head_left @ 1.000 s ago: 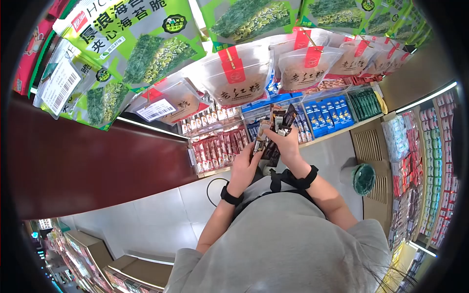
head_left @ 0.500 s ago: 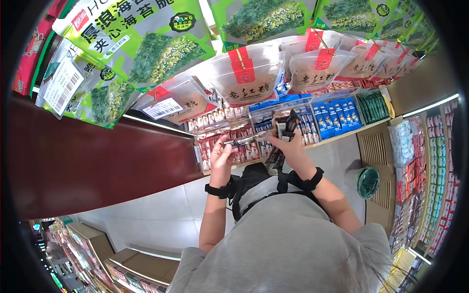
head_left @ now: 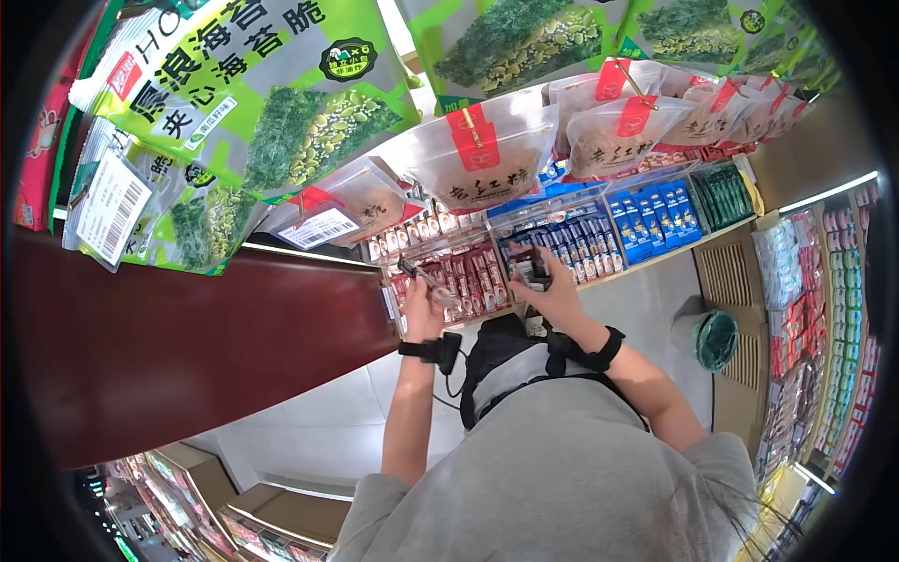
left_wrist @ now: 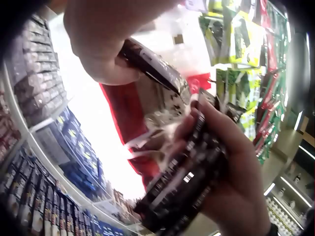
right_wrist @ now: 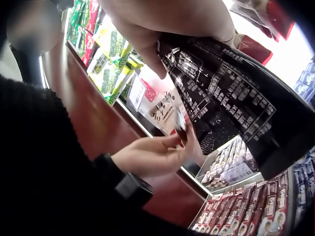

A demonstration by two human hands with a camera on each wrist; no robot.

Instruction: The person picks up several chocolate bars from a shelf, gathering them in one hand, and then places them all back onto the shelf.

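Note:
My left hand (head_left: 426, 298) pinches one slim dark stick packet (head_left: 420, 277) and holds it up in front of the shelf of red stick packets (head_left: 464, 281). The left wrist view shows that packet (left_wrist: 156, 66) slanting out from under my thumb. My right hand (head_left: 548, 284) grips a bundle of several dark stick packets (head_left: 527, 267) close to the blue-packet shelf. The bundle (right_wrist: 231, 98) fills the right wrist view, with my left hand (right_wrist: 152, 156) beyond it. The two hands are apart.
Clear pouches with red tags (head_left: 482, 169) and green seaweed snack bags (head_left: 262, 84) hang overhead. Blue packets (head_left: 646, 220) fill the shelf to the right. A dark red panel (head_left: 169, 337) stands on the left. A green bin (head_left: 716, 339) sits on the floor before another stocked shelf (head_left: 815, 309).
My left hand drew one packet away from the bundle and carried it left and up toward the red packets. My right hand kept the bundle and stayed near the blue packets.

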